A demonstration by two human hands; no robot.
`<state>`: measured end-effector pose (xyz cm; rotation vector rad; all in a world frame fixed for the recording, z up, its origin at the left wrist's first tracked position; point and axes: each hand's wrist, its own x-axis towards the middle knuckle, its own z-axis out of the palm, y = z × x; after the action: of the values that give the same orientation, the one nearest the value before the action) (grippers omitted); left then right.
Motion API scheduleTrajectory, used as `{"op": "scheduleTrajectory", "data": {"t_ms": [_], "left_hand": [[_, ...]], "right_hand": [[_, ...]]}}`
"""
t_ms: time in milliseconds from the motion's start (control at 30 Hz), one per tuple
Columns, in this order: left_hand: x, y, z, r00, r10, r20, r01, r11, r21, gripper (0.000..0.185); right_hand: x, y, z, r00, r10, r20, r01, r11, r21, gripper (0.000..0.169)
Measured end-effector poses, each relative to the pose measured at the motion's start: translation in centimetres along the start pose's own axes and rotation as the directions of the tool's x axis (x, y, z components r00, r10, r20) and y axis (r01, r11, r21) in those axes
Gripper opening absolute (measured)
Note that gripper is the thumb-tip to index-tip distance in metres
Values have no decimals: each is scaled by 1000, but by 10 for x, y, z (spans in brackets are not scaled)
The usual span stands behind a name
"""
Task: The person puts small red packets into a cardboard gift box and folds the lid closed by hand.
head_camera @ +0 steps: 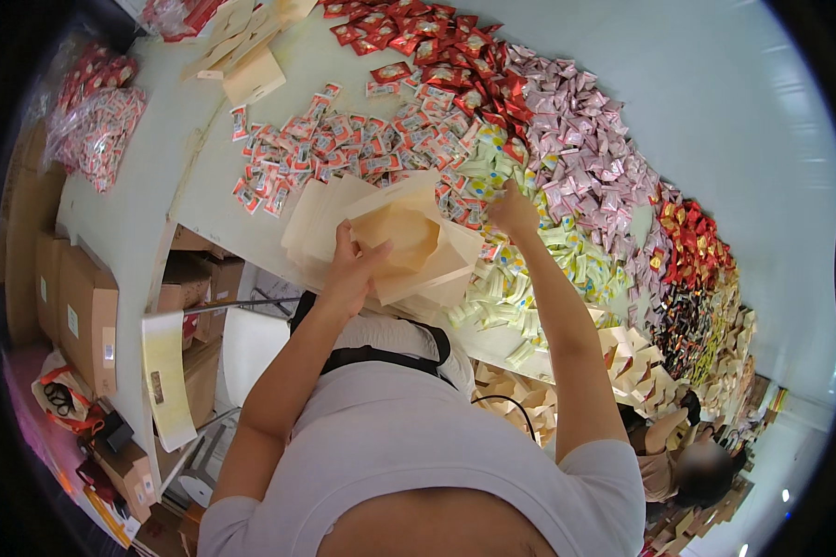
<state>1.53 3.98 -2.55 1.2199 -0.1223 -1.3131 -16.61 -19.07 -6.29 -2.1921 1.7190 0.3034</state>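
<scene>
My left hand (pixel 354 270) grips an opened cream paper bag (pixel 407 233), thumb over its rim, with the bag's mouth facing up. Beneath that bag lies a stack of flat paper bags (pixel 313 219) at the table's front edge. My right hand (pixel 515 212) is over a pile of green-and-white wrapped packets (pixel 575 257), on their left side. Its fingertips are partly hidden, so whether they hold a packet cannot be seen. Just beyond the bag, small red-and-white packets (pixel 348 143) lie scattered.
Red packets (pixel 453 49), pink packets (pixel 585 132) and red-gold sweets (pixel 697 240) form heaps along the white table (pixel 710 83). Filled paper bags (pixel 637 365) stand at right, near another person (pixel 669 459). Cardboard boxes (pixel 76 313) and a plastic sack of packets (pixel 101 132) are at left.
</scene>
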Motion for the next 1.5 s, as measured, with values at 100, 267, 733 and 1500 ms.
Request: {"op": "scheduleTrajectory", "data": {"t_ms": [100,267,733,1500], "left_hand": [[6,-1,-3,1000,-3,22,2,999,36,72],[6,6,18,999,-39,17,39,999,-7,71],[-2,14,17,996,-86,22,85,996,25,69],[2,-4,28,994,-72,80,63,992,111,78]], "right_hand": [[6,21,-6,977,-92,-192,122,981,149,47],[27,75,3,998,-28,-49,49,850,524,50],[-3,24,12,1000,4,26,-3,1000,-1,51],[-114,-76,-63,740,-663,-112,623,613,486,47]]}}
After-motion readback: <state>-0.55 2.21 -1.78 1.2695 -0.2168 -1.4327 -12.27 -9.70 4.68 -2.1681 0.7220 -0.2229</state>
